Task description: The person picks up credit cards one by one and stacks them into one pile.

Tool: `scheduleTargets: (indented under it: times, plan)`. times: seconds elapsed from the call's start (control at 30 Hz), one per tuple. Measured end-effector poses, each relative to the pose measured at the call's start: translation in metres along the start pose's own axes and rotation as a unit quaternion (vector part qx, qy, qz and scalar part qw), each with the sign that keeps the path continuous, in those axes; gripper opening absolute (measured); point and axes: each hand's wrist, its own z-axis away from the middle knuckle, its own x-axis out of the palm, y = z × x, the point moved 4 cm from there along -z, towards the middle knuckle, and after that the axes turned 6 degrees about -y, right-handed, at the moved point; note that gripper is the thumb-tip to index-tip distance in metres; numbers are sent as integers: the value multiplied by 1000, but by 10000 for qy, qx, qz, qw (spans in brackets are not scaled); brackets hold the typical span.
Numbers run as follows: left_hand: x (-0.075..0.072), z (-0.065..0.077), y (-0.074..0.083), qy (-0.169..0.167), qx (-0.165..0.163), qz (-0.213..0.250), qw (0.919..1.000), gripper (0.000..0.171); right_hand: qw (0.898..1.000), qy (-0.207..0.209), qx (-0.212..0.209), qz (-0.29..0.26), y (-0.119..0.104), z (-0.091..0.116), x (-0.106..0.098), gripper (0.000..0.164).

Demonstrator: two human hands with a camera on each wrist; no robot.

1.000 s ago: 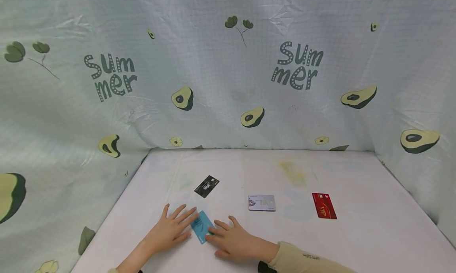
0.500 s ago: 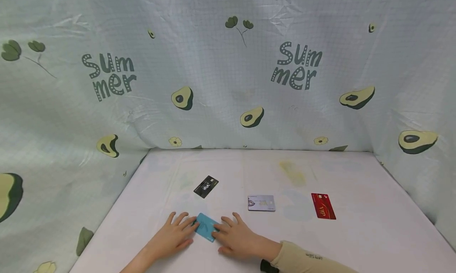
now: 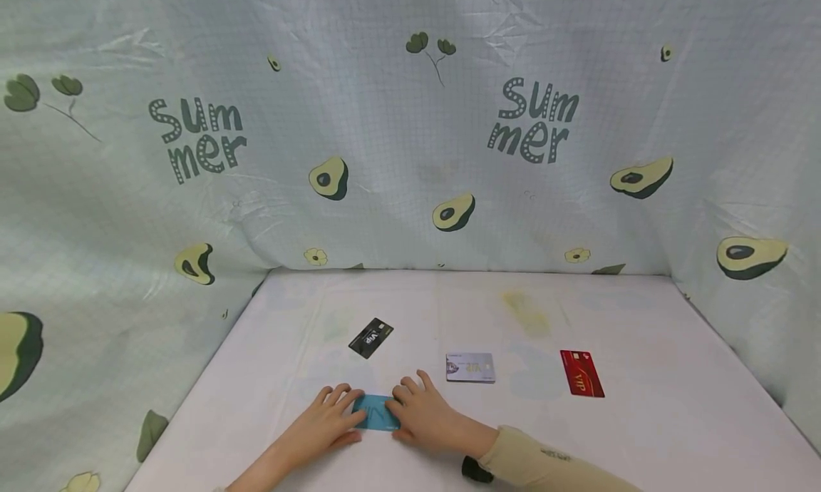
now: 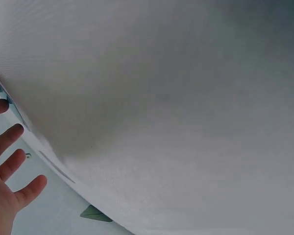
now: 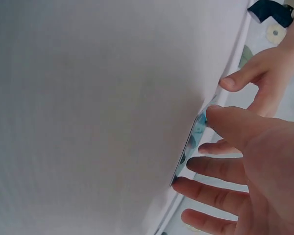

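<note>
Card [image 3: 376, 413] between hands; three cards behind it on table [image 3: 641, 435].

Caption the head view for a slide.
Both hands, left hand and right hand, touch a blue card on a white table.

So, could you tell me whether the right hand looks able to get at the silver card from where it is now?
Probably yes. The right hand rests on the blue card, and the silver card lies flat just beyond its fingers, with only bare white table between them. The red card lies farther right, out of the way.
</note>
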Motion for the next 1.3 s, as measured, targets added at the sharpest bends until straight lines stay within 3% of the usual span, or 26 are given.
scheduleTargets:
  times: [0.23, 0.43, 0.7, 0.97, 1.3]
  plan:
    - [3, -9, -2, 11, 110, -153, 9998, 35, 9995, -25, 203, 237, 4, -8, -2, 51]
    - [7, -14, -6, 25, 153, -184, 9997, 46, 9983, -306, 444, 234, 8, -14, 0, 62]
    - [6, -19, -10, -95, 246, -174, 9995, 56, 9980, -514, 374, 56, 13, -13, -1, 67]
    - [9, -21, -12, -242, 347, -257, 9988, 58, 9979, -509, 388, -67, 12, -13, -4, 67]
    - [13, -20, -13, -260, 387, -230, 9986, 57, 9950, -847, 480, -198, 11, -21, 0, 70]
